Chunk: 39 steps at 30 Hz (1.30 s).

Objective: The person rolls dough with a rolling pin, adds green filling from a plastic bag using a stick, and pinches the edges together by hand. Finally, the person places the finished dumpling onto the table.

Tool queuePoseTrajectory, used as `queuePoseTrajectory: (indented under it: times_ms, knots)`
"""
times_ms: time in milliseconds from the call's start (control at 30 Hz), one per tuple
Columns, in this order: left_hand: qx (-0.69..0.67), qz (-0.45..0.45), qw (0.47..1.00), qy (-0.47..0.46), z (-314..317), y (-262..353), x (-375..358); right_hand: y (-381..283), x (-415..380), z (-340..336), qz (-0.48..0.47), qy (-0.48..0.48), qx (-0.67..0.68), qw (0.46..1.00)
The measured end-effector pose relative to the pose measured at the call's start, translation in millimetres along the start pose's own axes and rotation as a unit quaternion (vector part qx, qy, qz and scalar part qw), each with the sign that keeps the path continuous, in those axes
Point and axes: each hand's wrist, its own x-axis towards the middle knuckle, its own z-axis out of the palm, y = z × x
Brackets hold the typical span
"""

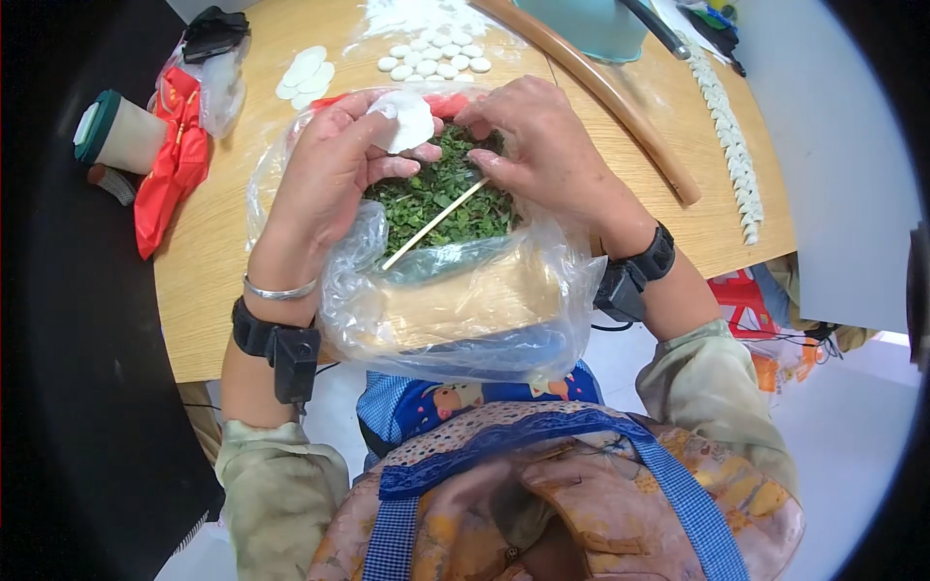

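A thin, round dough wrapper (407,121) with a floury surface is in my left hand (334,155), held up between thumb and fingers over the left edge of the filling. Chopped green leaves (441,179) fill a container lined with a clear plastic bag (354,281). My right hand (542,140) hovers over the right side of the greens, thumb and curled fingers apart. A pale wooden stick (436,223) lies slantwise across the greens, its upper end reaching my right thumb. Its lower end rests by the near rim.
Small dough discs (431,56) and flattened wrappers (306,76) lie on the floured table (218,281). A long wooden rod (601,87) and a braided white strand (722,126) stand to the right. At left are a lidded cup (126,136) and a red bag (174,160).
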Motion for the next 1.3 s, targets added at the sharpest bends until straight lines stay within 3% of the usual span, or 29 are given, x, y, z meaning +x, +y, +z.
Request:
queuePoseTrajectory:
  times_ms: [200,400,700,900,1133,1300]
  knots:
    - [0.022,-0.003,1.000,-0.003,1.9,0.7,-1.5,-2.6,-2.3,10.2,0.030,-0.043,-0.002,0.999]
    - [0.025,-0.001,1.000,-0.005,-0.9,-0.7,-0.2,0.0,-1.1,11.2,0.014,0.004,-0.013,1.000]
    - [0.019,-0.033,0.999,-0.019,3.1,-0.1,-0.8,-2.5,3.5,-0.1,0.035,0.098,0.113,0.988]
    - [-0.009,-0.085,0.992,-0.091,14.2,1.0,-7.9,-11.1,6.5,6.8,-0.083,0.101,0.080,0.988]
    - [-0.005,-0.097,0.990,-0.101,13.6,-0.1,-8.5,-14.1,4.6,5.2,-0.029,0.085,0.070,0.994]
    - [-0.012,-0.087,0.989,-0.121,12.5,-0.5,-8.9,-10.4,4.5,11.2,-0.100,0.086,0.064,0.989]
